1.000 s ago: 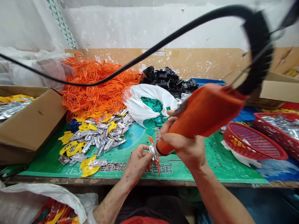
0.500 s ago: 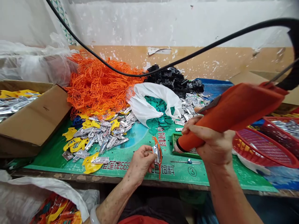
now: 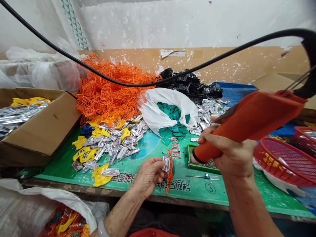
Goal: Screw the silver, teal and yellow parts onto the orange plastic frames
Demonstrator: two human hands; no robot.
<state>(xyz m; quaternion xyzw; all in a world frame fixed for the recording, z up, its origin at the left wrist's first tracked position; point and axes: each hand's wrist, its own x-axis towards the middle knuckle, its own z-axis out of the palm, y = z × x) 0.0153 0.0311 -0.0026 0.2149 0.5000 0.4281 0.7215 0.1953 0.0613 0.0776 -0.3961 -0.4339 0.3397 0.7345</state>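
Observation:
My left hand (image 3: pixel 150 176) pinches a small part of silver and orange plastic (image 3: pixel 169 169) between thumb and fingers, just above the front of the green table sheet. Wrapped around an orange-covered electric screwdriver (image 3: pixel 229 131) is my right hand (image 3: pixel 233 156). The tool slants down to the left, and its pale nose reaches into a green tray (image 3: pixel 217 170) of tiny screws; the bit itself is hidden. In front of that tray lies a screwdriver with a clear handle (image 3: pixel 211 177).
Left of centre spread silver parts (image 3: pixel 115 144) and yellow parts (image 3: pixel 101 176). Behind are orange frames (image 3: pixel 116 89), a white bag (image 3: pixel 153 112) of green pieces and black parts (image 3: pixel 182 82). A carton (image 3: pixel 44 125) stands left, red baskets (image 3: pixel 283 158) right. A black cable (image 3: pixel 148 85) hangs across.
The view has swung slightly left, so the table things sit further right. The silver and orange part has turned a little in my left hand. My right hand keeps the tool at the tray.

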